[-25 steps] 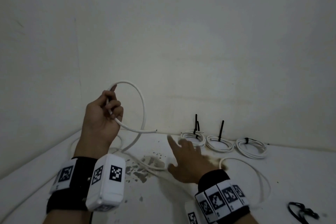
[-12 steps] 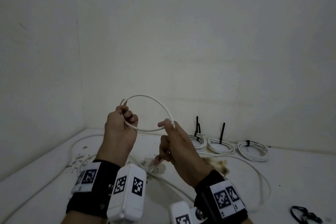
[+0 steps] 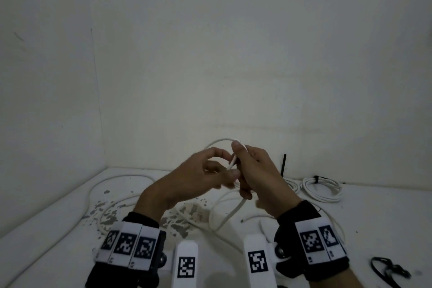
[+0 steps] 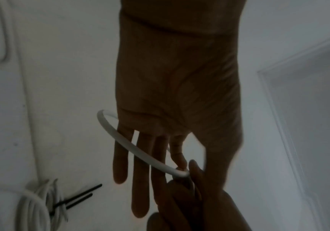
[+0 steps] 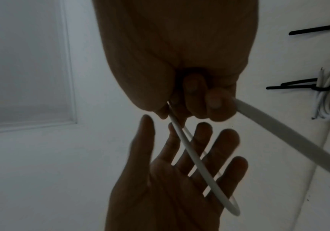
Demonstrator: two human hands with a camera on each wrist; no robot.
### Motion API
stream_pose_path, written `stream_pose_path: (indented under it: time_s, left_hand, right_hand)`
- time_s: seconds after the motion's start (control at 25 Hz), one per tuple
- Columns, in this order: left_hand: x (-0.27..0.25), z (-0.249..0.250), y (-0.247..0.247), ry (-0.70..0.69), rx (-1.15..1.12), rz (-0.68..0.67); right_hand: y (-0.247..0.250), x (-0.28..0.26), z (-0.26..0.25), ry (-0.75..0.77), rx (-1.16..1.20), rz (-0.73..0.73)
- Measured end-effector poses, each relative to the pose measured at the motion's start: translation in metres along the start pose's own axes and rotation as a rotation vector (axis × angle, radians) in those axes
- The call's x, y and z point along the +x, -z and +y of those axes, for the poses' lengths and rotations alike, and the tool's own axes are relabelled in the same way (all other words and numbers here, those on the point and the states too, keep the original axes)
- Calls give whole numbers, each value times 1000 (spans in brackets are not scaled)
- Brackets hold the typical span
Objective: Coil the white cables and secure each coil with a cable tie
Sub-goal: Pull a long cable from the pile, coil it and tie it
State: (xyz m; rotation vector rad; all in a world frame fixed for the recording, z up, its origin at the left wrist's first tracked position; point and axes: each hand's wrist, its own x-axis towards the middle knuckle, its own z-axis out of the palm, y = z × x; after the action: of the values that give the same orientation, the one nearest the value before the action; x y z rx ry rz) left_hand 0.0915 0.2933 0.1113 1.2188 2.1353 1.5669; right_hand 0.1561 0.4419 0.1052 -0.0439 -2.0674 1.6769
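Note:
A loose white cable rises from the table into a small loop held in the air between both hands. My right hand grips the cable where the loop closes, thumb on top; its curled fingers show in the right wrist view, with the cable running off to the right. My left hand is open, its fingers straight. The loop crosses them on the palm side. Three tied coils lie by the back wall, one of them plainly in view.
More of the loose cable snakes over the left of the white table, around dark stains. A black tie tail stands upright behind my right hand. Spare black cable ties lie at the front right. Walls close the back and left.
Both hands came together in the middle. My left hand let go of the loop and straightened its fingers. My right hand now grips the loop where it closes.

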Motion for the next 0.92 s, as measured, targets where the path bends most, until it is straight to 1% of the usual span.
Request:
stream_pose_path:
  time_s: [0.04,0.08,0.16,0.2,0.28,0.32,0.36,0.4,0.52,0.56,0.6,0.64,0.68,0.72,0.76,0.8,0.84,0.88,0.92]
  left_hand:
    - [-1,1,-5,43,-20,-63]
    - [0,-1,-8,54,1,-47]
    - [2,-6,-8,-8,109,38]
    - [2,-8,-8,-44,135,56]
    - [1,-9,-6,-73,101,90]
    - [2,-9,-5,-72,61,121]
    - [2,-9,-5,-64,20,157]
    - [3,-9,-6,-56,-3,193]
    - [7,-15,0,-77,76,319]
    - [8,-17,2,-110,115,340]
    - [9,-19,4,-157,155,355]
    - [10,-21,4,-201,214,400]
    - [12,-25,4,-228,301,505]
    - [15,-29,3,-216,402,668]
    - [16,-32,2,-147,478,838]
    - [18,-32,0,-18,459,926]
    - [19,-30,-3,123,300,883]
    - [21,-26,-5,221,0,764]
    - [23,-23,-7,262,-369,624]
  right_hand:
    - [0,0,-1,3,-23,10]
    - [1,0,-1,1,-37,26]
    - [3,2,0,-20,-56,74]
    - [5,3,2,-39,-72,100]
    - [8,3,5,-56,-133,149]
    - [10,3,8,-33,-175,163]
    - [12,2,11,12,-230,154]
    - [14,2,13,64,-301,112]
    - [21,1,13,185,-559,-100]
    - [23,3,14,202,-625,-124]
    - [25,5,16,201,-659,-114]
    - [23,7,18,189,-665,-84]
    - [21,8,21,177,-653,-38]
    - [16,9,23,171,-623,31]
    - [10,10,25,169,-583,110]
    - [5,10,26,168,-535,177]
    - [1,10,27,166,-487,220]
    - [-3,10,26,166,-462,221]
    - [-7,9,26,174,-479,177]
